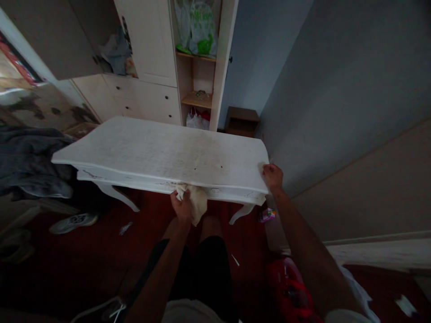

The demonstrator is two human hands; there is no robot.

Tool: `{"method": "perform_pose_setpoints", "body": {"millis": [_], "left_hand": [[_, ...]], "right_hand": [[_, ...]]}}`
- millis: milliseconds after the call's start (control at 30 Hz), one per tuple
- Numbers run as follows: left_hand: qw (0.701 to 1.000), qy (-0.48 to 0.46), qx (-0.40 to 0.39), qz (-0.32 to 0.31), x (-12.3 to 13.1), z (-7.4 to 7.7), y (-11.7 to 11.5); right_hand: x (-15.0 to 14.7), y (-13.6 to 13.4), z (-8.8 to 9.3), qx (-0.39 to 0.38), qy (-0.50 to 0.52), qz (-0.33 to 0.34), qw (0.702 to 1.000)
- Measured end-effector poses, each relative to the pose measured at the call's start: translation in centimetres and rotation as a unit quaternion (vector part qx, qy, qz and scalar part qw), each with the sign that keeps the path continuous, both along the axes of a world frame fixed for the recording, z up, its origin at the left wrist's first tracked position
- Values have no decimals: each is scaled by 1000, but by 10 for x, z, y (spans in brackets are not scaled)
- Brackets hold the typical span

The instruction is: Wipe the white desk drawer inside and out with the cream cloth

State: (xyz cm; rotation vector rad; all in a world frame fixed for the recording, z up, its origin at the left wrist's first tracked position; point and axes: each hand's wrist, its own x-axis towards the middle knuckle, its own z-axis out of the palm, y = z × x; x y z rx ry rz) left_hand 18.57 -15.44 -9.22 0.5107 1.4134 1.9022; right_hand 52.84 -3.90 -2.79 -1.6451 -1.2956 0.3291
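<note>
A white low table [141, 148] with curved legs stands in front of me, its top scuffed and marked. My left hand [182, 206] is closed on a crumpled cream cloth [197, 202], pressed against the table's front edge near the middle. My right hand [272, 176] grips the table's right front corner, fingers curled over the edge. My knees show below the table, in dark shorts.
A white wardrobe [151, 45] with open shelves and plastic bags stands behind the table. Grey bedding [30, 157] lies left, a grey shoe [74, 222] on the red floor. A small brown stool [241, 120] sits by the blue wall. A red object [289, 287] lies at my right.
</note>
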Motion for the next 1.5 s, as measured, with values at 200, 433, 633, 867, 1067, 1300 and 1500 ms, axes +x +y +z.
{"method": "perform_pose_setpoints", "body": {"millis": [200,433,633,867,1067,1300,1500], "left_hand": [[984,-122,-14,-133,79,11,-14],[986,51,-60,-148,120,9,-16],[907,323,-79,-258,132,15,-26],[833,448,-96,-310,125,24,-31],[775,515,-51,-364,97,26,-43],[810,473,-58,-342,54,16,-62],[886,354,-15,-299,14,26,-74]], "right_hand": [[0,0,0,8,9,3,1000],[1,1,0,4,-10,-1,1000],[2,2,-2,7,-10,-12,1000],[1,-1,1,5,-21,-2,1000],[1,-2,2,4,-32,-3,999],[-3,-5,5,5,-41,-7,999],[-4,-5,5,-1,-52,-7,999]]}}
